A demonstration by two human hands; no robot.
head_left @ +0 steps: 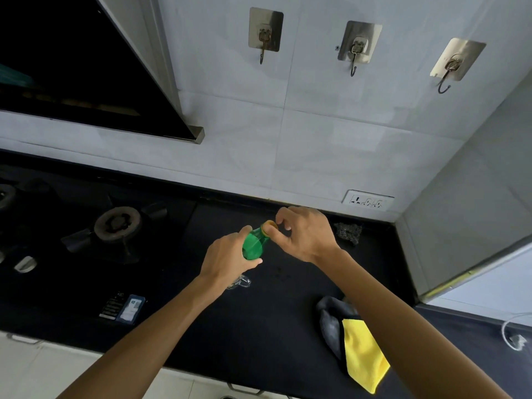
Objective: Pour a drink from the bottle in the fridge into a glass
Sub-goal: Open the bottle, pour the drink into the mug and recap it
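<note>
Bottle [253,246], green plastic, gripped by my left hand [227,257], fingers wrapped round body. Right hand [305,234] pinches yellow cap [270,226] between thumb and fingertips. Held above middle of counter [273,312]. My guess: light, thin-walled, maybe slick from fridge, dents if squeezed, so hold mid-body, firm but not hard. Long axis tilted, cap end pointing away toward back wall, base toward me, hidden by hand. Glass [241,282] on counter under left wrist, mostly hidden. Cloth [362,355] near front right edge.
</note>
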